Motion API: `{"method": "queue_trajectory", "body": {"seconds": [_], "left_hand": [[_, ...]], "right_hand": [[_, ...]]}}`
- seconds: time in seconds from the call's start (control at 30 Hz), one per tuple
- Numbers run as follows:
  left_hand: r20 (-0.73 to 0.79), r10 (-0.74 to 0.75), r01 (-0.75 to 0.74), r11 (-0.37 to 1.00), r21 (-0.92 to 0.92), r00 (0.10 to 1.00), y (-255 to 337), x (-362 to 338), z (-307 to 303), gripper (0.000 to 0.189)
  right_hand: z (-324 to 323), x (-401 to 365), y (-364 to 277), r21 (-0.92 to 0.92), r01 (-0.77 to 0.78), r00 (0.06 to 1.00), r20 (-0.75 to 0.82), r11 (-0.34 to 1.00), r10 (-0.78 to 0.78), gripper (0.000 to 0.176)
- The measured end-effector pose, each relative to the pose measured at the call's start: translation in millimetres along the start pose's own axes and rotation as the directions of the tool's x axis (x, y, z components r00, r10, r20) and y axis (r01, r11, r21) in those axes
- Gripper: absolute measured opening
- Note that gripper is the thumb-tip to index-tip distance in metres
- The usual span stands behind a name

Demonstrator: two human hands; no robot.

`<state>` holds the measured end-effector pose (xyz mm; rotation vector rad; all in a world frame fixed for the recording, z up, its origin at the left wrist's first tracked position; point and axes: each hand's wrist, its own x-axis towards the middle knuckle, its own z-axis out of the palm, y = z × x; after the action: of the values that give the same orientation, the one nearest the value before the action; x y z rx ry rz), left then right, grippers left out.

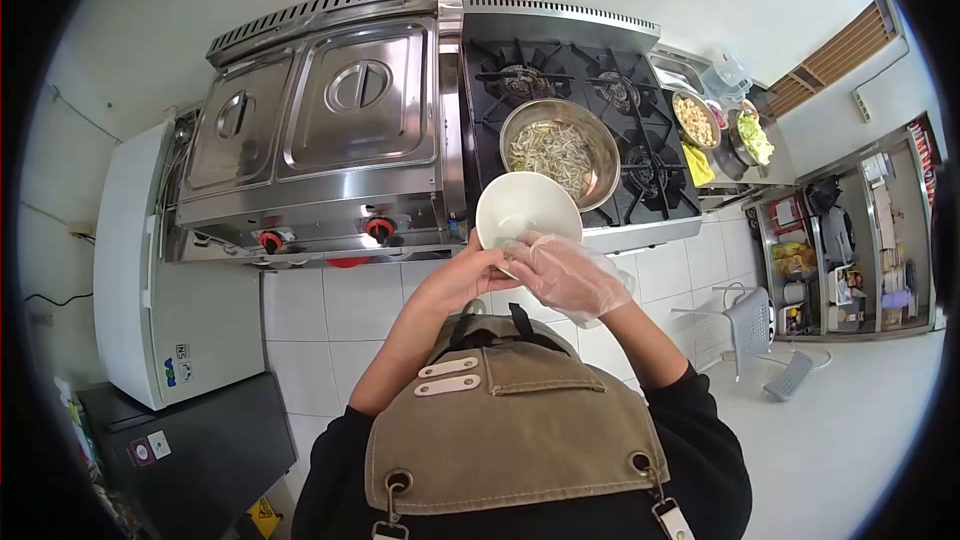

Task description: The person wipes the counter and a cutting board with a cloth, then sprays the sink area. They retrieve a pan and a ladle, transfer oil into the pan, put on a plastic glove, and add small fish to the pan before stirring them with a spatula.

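A white bowl [522,202] is tilted in front of me, over the near edge of the stove. My left hand [462,278] is bare and grips the bowl from its left and underside. My right hand [568,275] wears a clear plastic glove. Its fingers are bunched together at the near inner side of the bowl; what they hold, if anything, is hidden. Just beyond the bowl, a steel pan [606,145] sits on the burners. Small, thin, silvery fish-like pieces [552,152] lie in it.
A steel unit with two lidded wells [360,90] stands left of the gas stove [650,210]. To the right are a bowl of pale chunks [692,120], chopped greens [753,137] and a yellow cloth [697,165]. A grey chair [750,330] stands behind on the right.
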<state>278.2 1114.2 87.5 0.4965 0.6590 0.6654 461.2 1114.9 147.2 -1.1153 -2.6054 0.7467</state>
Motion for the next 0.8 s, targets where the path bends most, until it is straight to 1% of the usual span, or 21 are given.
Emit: {"method": "queue_trajectory", "body": {"seconds": [0.03, 0.1, 0.17, 0.2, 0.27, 0.4, 0.47, 0.5, 0.57, 0.6, 0.67, 0.7, 0.73, 0.77, 0.8], "left_hand": [[0.011, -0.009, 0.009, 1.000, -0.018, 1.000, 1, 0, 0, 0.067], [0.020, -0.015, 0.016, 0.999, -0.038, 1.000, 4, -1, -1, 0.067], [0.009, -0.065, 0.066, 0.991, -0.118, 0.998, 6, -2, -3, 0.045], [0.008, -0.066, 0.066, 0.991, -0.119, 0.998, 8, -1, -5, 0.045], [0.099, -0.113, 0.135, 0.960, -0.247, 0.989, 11, 0, -7, 0.040], [0.153, -0.105, 0.146, 0.947, -0.286, 0.983, 20, 4, -5, 0.040], [0.157, -0.083, 0.120, 0.962, -0.245, 0.984, 22, 5, -4, 0.038], [0.157, -0.084, 0.121, 0.962, -0.243, 0.984, 23, 7, -2, 0.038], [0.069, -0.083, 0.094, 0.979, -0.178, 0.994, 25, 10, 1, 0.041], [0.069, -0.085, 0.096, 0.980, -0.175, 0.994, 25, 13, 2, 0.041], [0.092, -0.022, 0.031, 0.994, -0.101, 0.996, 23, 21, 2, 0.043], [0.091, -0.023, 0.032, 0.994, -0.100, 0.996, 22, 21, 3, 0.043], [0.068, -0.003, 0.011, 0.993, -0.120, 0.998, 22, 22, 3, 0.044], [0.045, 0.017, -0.011, 0.990, -0.139, 0.999, 22, 22, 3, 0.046], [0.045, 0.018, -0.011, 0.990, -0.137, 0.999, 22, 19, 4, 0.046]], "right_hand": [[0, -1, 0, -0.025, 0.008, 0.999, 0.036, 1.000, -0.008, 0.026], [0, -1, -6, -0.043, -0.005, 1.000, 0.023, 0.999, 0.006, 0.025], [4, -2, -9, -0.093, -0.001, 1.000, -0.031, 0.996, -0.002, 0.023], [3, -1, -11, -0.092, -0.001, 1.000, -0.030, 0.996, -0.002, 0.023], [1, 1, -18, -0.223, -0.010, 0.994, -0.111, 0.975, -0.015, 0.023], [-12, 11, -15, -0.231, 0.016, 0.989, -0.138, 0.973, -0.050, 0.026], [-19, 17, -10, -0.177, -0.037, 0.999, -0.004, 0.984, 0.037, 0.028], [-17, 19, -4, -0.176, -0.039, 0.999, -0.006, 0.984, 0.038, 0.028], [-7, 22, 15, -0.008, -0.142, 0.990, -0.019, 0.990, 0.142, 0.035], [-9, 25, 20, -0.007, -0.144, 0.989, -0.022, 0.990, 0.143, 0.035], [-15, 32, 32, 0.274, -0.208, 0.968, 0.196, 0.939, 0.157, 0.028], [-6, 34, 52, 0.276, -0.207, 0.968, 0.195, 0.938, 0.157, 0.028], [10, 35, 84, -0.091, 0.110, 0.991, -0.066, 0.990, -0.117, 0.024], [15, 38, 104, -0.500, 0.307, 0.871, -0.194, 0.810, -0.451, 0.023], [0, 43, 107, -0.288, 0.123, 0.970, -0.165, 0.950, -0.176, 0.024]]}}
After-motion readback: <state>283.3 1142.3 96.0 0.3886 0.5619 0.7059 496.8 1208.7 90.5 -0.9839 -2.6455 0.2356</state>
